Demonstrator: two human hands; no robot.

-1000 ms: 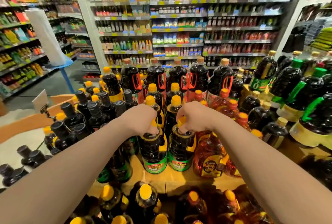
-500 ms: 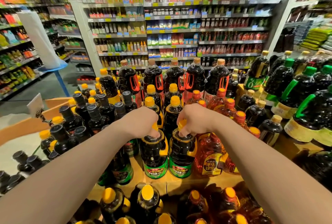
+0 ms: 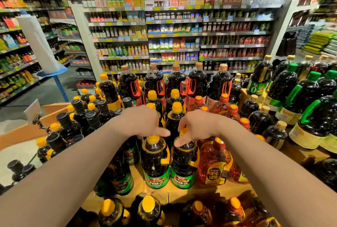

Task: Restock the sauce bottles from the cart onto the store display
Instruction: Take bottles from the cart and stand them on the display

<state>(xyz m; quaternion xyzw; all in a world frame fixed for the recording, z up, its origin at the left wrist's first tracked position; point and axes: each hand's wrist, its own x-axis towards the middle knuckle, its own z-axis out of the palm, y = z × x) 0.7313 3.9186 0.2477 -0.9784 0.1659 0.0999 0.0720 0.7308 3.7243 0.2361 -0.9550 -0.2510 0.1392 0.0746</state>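
While both arms reach in from 6 o'clock, a person tends 2 dark sauce bottles standing side by side at the front edge of a crowded store display [image 3: 215, 191]. At 9 o'clock, black-capped bottles [image 3: 63, 126] crowd the left side of the stand, with a white clipped sign [image 3: 32, 111] just beyond them. The left hand [image 3: 140, 122] sits over the yellow cap of the left green-label bottle [image 3: 155, 163], index finger pointing toward 3 o'clock just above the cap; whether the remaining fingers grip the neck cannot be told. Just beside it, the right hand [image 3: 197, 126] rests on the right green-label bottle [image 3: 184, 164], thumb stretched down against its shoulder, other fingers curled over the yellow cap. Touching that bottle at 3 o'clock stands an amber bottle [image 3: 214, 164] with a yellow label. At 12 o'clock rise tall dark jugs with red handles [image 3: 156, 82], backed by grocery shelving [image 3: 175, 35]. At 2 o'clock, green-capped jugs [image 3: 299, 91] fill the right side.
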